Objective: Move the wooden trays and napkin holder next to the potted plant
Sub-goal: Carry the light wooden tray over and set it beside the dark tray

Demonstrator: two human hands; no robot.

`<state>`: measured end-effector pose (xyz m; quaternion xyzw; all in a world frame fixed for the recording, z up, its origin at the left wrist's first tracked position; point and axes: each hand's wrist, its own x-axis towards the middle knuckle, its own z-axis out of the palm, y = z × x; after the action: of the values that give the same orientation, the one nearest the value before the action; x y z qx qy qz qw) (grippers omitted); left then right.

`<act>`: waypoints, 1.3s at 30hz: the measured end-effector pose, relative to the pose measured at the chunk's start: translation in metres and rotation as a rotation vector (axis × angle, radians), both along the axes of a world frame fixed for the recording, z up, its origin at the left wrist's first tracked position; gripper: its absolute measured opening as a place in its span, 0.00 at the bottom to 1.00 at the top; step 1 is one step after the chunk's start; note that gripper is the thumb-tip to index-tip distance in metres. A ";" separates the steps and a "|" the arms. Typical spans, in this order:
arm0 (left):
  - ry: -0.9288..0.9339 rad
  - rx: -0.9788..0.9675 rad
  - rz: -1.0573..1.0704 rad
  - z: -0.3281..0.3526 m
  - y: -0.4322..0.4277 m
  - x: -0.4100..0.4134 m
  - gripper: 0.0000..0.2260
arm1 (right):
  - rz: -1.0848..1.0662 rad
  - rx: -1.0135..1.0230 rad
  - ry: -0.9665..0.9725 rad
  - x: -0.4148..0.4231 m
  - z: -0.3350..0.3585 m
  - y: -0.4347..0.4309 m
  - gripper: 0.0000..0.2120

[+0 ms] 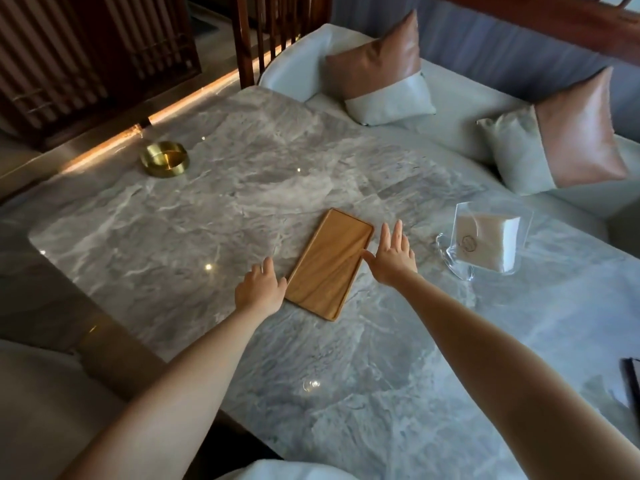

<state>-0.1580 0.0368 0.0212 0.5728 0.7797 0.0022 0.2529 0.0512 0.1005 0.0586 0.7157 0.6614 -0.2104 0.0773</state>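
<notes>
A flat rectangular wooden tray (329, 263) lies at an angle in the middle of the grey marble table (207, 209). My left hand (259, 289) rests at the tray's near left corner, thumb touching its edge, fingers loosely apart. My right hand (393, 252) is spread open at the tray's right long edge, thumb against the rim. Neither hand has lifted it. A clear acrylic napkin holder (485, 240) with white napkins stands to the right of the tray. No potted plant is in view.
A brass ashtray (165, 158) sits at the table's far left. A pale sofa with two tan-and-white cushions (381, 71) (561, 136) runs behind the table. A dark object (632, 382) shows at the right edge.
</notes>
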 end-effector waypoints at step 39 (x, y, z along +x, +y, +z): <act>-0.438 -0.088 0.313 -0.047 0.017 -0.001 0.13 | -0.269 -0.180 0.175 0.012 -0.061 0.092 0.34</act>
<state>-0.1585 0.0533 -0.0257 0.4195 0.7848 0.1314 0.4368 0.0633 0.1927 -0.0020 0.7669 0.5425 -0.3385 0.0546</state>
